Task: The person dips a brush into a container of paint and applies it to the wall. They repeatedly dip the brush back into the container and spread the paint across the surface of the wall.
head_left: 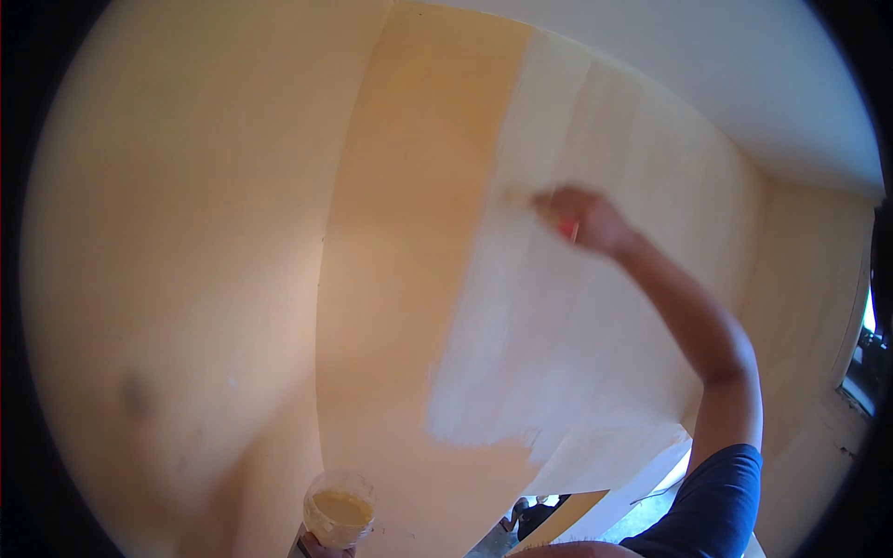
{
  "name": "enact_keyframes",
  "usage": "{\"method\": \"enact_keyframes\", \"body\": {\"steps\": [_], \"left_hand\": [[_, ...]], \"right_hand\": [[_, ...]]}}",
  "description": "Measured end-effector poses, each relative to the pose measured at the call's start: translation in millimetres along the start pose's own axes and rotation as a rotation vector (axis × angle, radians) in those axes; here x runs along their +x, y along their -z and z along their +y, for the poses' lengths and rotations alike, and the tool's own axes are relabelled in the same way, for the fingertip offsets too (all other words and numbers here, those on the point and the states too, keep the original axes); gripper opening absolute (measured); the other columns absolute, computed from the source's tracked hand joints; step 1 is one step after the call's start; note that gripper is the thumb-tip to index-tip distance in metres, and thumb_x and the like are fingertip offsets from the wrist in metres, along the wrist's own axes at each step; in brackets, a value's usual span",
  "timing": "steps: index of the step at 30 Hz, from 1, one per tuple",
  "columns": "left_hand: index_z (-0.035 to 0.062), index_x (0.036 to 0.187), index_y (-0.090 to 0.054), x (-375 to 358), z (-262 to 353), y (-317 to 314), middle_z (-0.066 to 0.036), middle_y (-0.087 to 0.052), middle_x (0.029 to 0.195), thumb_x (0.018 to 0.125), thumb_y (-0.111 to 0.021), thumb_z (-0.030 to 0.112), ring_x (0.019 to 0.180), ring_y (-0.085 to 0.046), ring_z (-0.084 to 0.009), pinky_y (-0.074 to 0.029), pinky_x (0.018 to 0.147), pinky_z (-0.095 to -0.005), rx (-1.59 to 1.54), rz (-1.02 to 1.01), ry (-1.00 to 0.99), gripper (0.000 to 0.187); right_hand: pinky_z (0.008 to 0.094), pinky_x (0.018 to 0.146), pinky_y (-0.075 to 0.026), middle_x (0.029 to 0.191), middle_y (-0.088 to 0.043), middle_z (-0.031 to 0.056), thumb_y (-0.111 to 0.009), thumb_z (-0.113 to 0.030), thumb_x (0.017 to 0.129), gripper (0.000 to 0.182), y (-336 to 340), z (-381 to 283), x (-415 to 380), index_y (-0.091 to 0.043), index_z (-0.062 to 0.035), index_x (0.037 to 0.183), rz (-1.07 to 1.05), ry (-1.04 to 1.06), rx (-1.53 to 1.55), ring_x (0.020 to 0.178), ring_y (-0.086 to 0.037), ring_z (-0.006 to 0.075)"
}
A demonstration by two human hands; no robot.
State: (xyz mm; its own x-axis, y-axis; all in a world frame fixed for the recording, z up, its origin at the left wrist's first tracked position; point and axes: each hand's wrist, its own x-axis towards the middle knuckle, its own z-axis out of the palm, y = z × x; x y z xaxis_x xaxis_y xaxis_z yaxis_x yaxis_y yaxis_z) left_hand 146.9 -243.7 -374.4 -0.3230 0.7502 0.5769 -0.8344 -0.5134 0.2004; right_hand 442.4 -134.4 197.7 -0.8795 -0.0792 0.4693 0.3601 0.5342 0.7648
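My right hand [591, 219] is raised at arm's length against the wall, its fingers closed round a paintbrush [566, 229]. Red shows on the brush's handle, and its pale bristle end, smeared by motion, points left at the wall. Around it spreads a whitish, streaky wet coat [530, 307] with a ragged lower edge. Low in the view, my left hand [326, 550] grips a clear plastic tub [339, 507] from below; yellowish-cream liquid is inside. Only part of that hand shows.
A bare orange-tan strip of wall [409, 214] lies left of the pale coat, up to the corner with the left wall [186, 232]. The white ceiling [726, 65] slopes overhead. A window [865, 358] stands at far right. Below is a bright opening with dark shapes [535, 516].
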Motion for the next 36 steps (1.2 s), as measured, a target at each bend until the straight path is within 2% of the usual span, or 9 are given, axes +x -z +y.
{"method": "enact_keyframes", "body": {"steps": [2, 8, 17, 19, 21, 24, 29, 31, 36], "left_hand": [[0.0155, 0.138, -0.032, -1.7, -5.5, -1.5, -0.013, -0.047, 0.129, 0.064, -0.057, 0.076, 0.105, -0.056, -0.0342, -0.053, 0.077, -0.0525, -0.003, 0.005, 0.002, 0.099], [0.0156, 0.138, -0.032, -13.4, -19.3, -5.5, -0.013, -0.047, 0.129, 0.064, -0.056, 0.076, 0.104, -0.056, -0.0344, -0.053, 0.076, -0.0524, 0.000, 0.029, 0.000, 0.098], [0.0158, 0.138, -0.032, -21.8, 0.0, -2.3, -0.013, -0.048, 0.128, 0.065, -0.055, 0.076, 0.103, -0.056, -0.0346, -0.053, 0.075, -0.0523, 0.045, 0.053, -0.036, 0.097], [0.0159, 0.138, -0.032, -30.1, -3.8, -6.2, -0.013, -0.048, 0.128, 0.065, -0.054, 0.076, 0.103, -0.056, -0.0346, -0.054, 0.075, -0.0522, 0.039, 0.073, -0.055, 0.097], [0.0159, 0.138, -0.032, -35.3, -7.0, -9.2, -0.013, -0.048, 0.128, 0.065, -0.054, 0.076, 0.103, -0.057, -0.0347, -0.054, 0.075, -0.0522, 0.037, 0.084, -0.057, 0.097], [0.0160, 0.138, -0.032, -36.4, -12.2, -13.5, -0.013, -0.048, 0.128, 0.065, -0.054, 0.076, 0.102, -0.057, -0.0347, -0.054, 0.075, -0.0522, 0.034, 0.084, -0.055, 0.097], [0.0161, 0.138, -0.032, -14.8, 0.4, -10.8, -0.013, -0.048, 0.128, 0.066, -0.053, 0.076, 0.102, -0.057, -0.0348, -0.054, 0.074, -0.0521, 0.046, 0.039, -0.076, 0.096], [0.0161, 0.138, -0.032, -11.2, 5.7, -9.9, -0.014, -0.048, 0.128, 0.066, -0.053, 0.076, 0.102, -0.057, -0.0349, -0.054, 0.074, -0.0521, 0.047, 0.034, -0.098, 0.096], [0.0162, 0.138, -0.032, -20.3, 9.5, -12.9, -0.014, -0.048, 0.128, 0.066, -0.052, 0.076, 0.101, -0.057, -0.0350, -0.054, 0.074, -0.0520, 0.060, 0.059, -0.131, 0.096]], "right_hand": [[0.0373, 0.084, -0.049, 0.104, -0.064, 0.0103, -0.060, -0.015, 0.084, 0.027, 37.6, 38.1, 45.1, -0.063, -0.0122, 0.110, 0.091, -0.353, -0.048, 0.099, -0.059, 0.0297], [0.0418, 0.075, -0.050, 0.101, -0.064, 0.0085, -0.051, -0.024, 0.089, 0.021, 82.1, 153.8, 133.2, -0.062, -0.0170, 0.106, 0.261, -0.390, -0.451, 0.087, -0.061, 0.0312], [0.0399, 0.075, -0.050, 0.097, -0.066, 0.0100, -0.058, -0.022, 0.085, 0.023, 32.4, 123.2, 106.9, -0.062, -0.0137, 0.106, 0.235, -0.267, -0.348, 0.086, -0.062, 0.0304], [0.0367, 0.074, -0.050, 0.095, -0.066, 0.0094, -0.059, -0.023, 0.086, 0.023, 45.2, 123.9, 107.0, -0.063, -0.0139, 0.107, 0.175, -0.206, -0.052, 0.081, -0.064, 0.0274], [0.0325, 0.074, -0.050, 0.096, -0.067, 0.0089, -0.062, -0.019, 0.086, 0.023, 66.9, 118.8, 123.2, -0.063, -0.0092, 0.107, 0.185, -0.433, -0.056, 0.085, -0.064, 0.0244], [0.0381, 0.075, -0.050, 0.094, -0.067, 0.0107, -0.058, -0.028, 0.088, 0.024, 63.4, 138.1, 129.5, -0.063, -0.0138, 0.107, 0.277, -0.377, -0.150, 0.082, -0.063, 0.0293], [0.0404, 0.087, -0.047, 0.110, -0.062, 0.0106, -0.055, -0.030, 0.089, 0.030, 1.9, 65.4, 88.1, -0.061, -0.0126, 0.112, -0.001, -0.278, -0.137, 0.101, -0.057, 0.0325], [0.0365, 0.085, -0.049, 0.108, -0.062, 0.0082, -0.059, -0.017, 0.085, 0.026, 7.0, 19.2, 76.7, -0.061, -0.0125, 0.111, -0.213, -0.180, -0.055, 0.100, -0.058, 0.0276], [0.0355, 0.082, -0.050, 0.104, -0.063, 0.0061, -0.061, -0.006, 0.081, 0.027, 31.5, 72.8, 98.0, -0.064, -0.0134, 0.106, 0.219, -0.091, -0.138, 0.093, -0.060, 0.0261]]}}
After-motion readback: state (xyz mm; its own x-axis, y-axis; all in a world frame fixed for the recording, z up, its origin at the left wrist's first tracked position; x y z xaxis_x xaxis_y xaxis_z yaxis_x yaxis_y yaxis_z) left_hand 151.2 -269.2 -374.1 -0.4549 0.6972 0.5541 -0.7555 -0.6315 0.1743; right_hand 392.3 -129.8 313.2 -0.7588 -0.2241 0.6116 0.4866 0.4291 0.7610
